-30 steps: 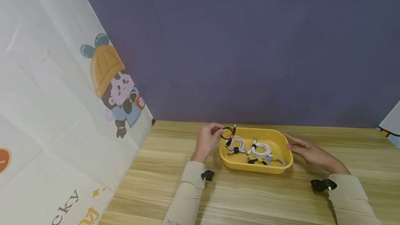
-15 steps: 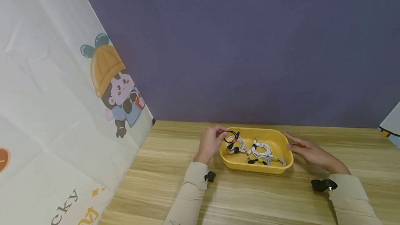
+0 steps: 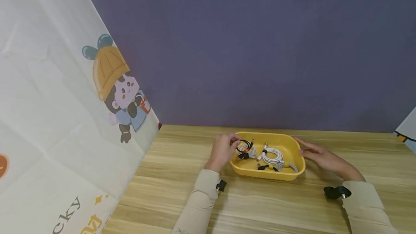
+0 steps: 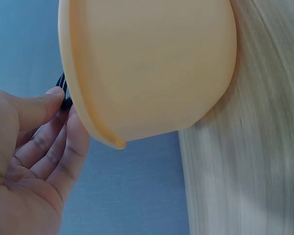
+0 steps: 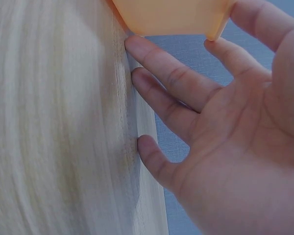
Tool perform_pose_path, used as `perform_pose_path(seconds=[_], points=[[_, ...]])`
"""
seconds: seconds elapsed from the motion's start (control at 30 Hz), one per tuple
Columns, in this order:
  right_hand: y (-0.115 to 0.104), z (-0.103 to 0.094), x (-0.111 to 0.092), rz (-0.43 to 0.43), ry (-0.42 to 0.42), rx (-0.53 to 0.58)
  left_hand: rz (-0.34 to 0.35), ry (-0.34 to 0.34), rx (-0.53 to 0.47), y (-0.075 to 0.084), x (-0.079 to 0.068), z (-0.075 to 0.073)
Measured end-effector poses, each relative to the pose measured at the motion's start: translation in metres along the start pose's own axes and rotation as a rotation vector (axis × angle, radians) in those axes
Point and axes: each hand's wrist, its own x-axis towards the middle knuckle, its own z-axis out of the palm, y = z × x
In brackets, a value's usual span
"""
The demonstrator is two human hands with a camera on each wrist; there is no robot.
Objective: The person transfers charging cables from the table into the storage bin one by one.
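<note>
My left hand (image 3: 224, 150) pinches a coiled black cable (image 3: 242, 146) between thumb and fingers, at the left end of a yellow plastic basket (image 3: 266, 173). The coil, with a red tie, hangs inside the rim and overlaps a white coiled cable (image 3: 253, 151). In the left wrist view a bit of the black cable (image 4: 62, 82) shows at the thumb tip; the basket wall (image 4: 147, 68) hides the rest. At the basket's right end, my right hand (image 3: 325, 158) rests its thumb and forefinger against the rim, its fingers fairly straight, as the right wrist view also shows.
Inside the basket lie another white coiled cable (image 3: 273, 157) and a grey coiled cable (image 3: 287, 168) with a black plug end beside it. The wooden table (image 3: 273, 205) meets a dark blue wall (image 3: 247, 53). A white printed sheet (image 3: 48, 93) stands at the left.
My left hand has moved right and slightly down, lowering the black cable from above the basket's left rim into it, over the white coil. My right hand has stayed put.
</note>
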Motion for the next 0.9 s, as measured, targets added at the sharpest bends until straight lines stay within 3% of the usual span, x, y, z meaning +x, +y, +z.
perform_pose_path(seconds=[0.5, 0.9], points=[[-0.0056, -0.0020, -0.0009, 0.010, -0.006, -0.008, 0.019, -0.007, 0.032, 0.0042, -0.0019, 0.0006], [-0.0078, -0.0002, -0.0029, 0.024, 0.005, -0.008, 0.037, -0.069, 0.102, 0.0060, -0.0048, 0.0030]])
